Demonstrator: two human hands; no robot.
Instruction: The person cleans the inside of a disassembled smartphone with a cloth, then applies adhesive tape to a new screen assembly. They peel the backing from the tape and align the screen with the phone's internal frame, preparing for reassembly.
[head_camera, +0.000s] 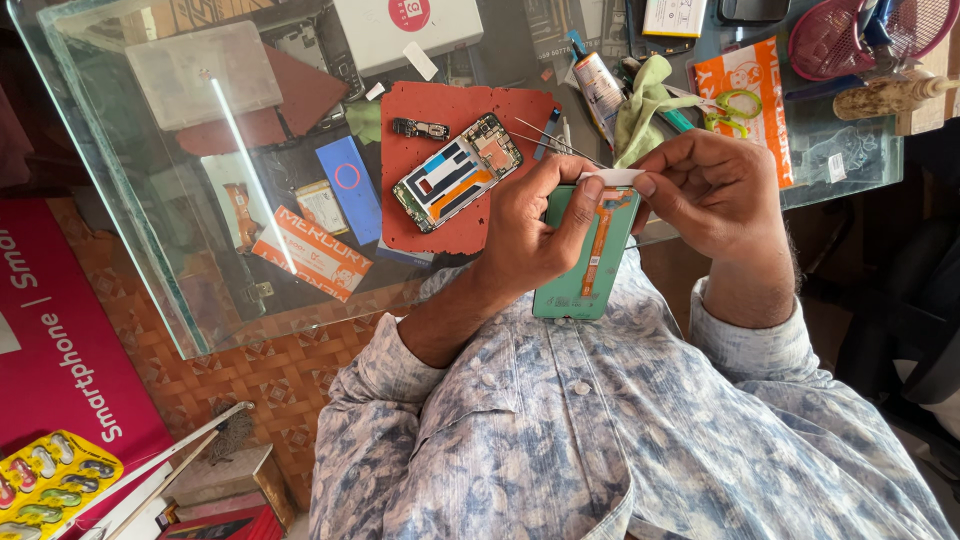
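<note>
My left hand (530, 225) grips a green phone panel (580, 270) with an orange flex strip running down its inner face, held upright over my lap. My right hand (705, 190) pinches a small white strip (612, 177) at the panel's top edge, where my left thumb and fingers also touch it. On the glass table (150, 230), an opened phone body (458, 172) with its circuit board showing lies on a red mat (455, 225) just left of my hands. Thin tweezers (555, 140) rest at the mat's upper right.
A glue tube (598, 88), a green cloth (640, 110), green-handled scissors (735, 105) on an orange packet, a white box (405, 30) and a pink basket (850, 35) crowd the table's far side. A blister pack (50, 485) lies low at the left.
</note>
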